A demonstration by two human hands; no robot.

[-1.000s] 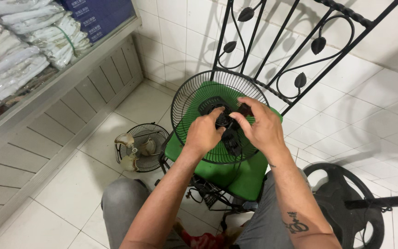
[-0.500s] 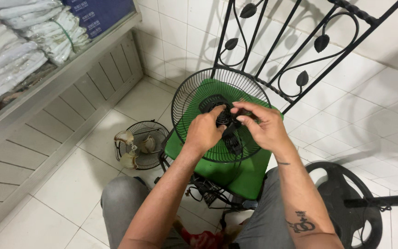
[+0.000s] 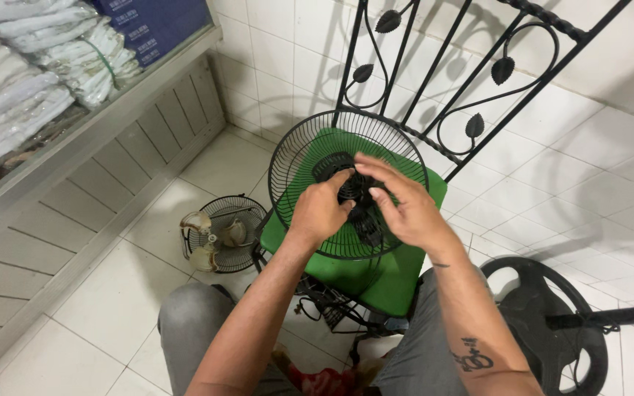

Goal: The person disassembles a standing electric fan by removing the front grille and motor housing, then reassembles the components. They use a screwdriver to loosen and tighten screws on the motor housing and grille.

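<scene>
A round black wire fan guard (image 3: 295, 165) lies on the green seat (image 3: 398, 282) of a black metal chair in front of me. At its centre sits a black fan motor hub (image 3: 357, 202). My left hand (image 3: 321, 213) pinches the hub from the left with its fingertips. My right hand (image 3: 401, 202) is over the hub from the right, fingers spread and touching its top. Whether the right hand actually grips the hub is hidden by the fingers.
A small wire-caged fan (image 3: 221, 233) stands on the white tile floor left of the chair. A black round fan base with a pole (image 3: 552, 323) lies at the right. A grey shelf (image 3: 89, 128) holds wrapped white bundles at the left. The ornate chair back (image 3: 442, 81) rises behind.
My right hand has loosened from the hub, its fingers now spread out. My left hand stays pinched on the hub's left side. The view has shifted slightly.
</scene>
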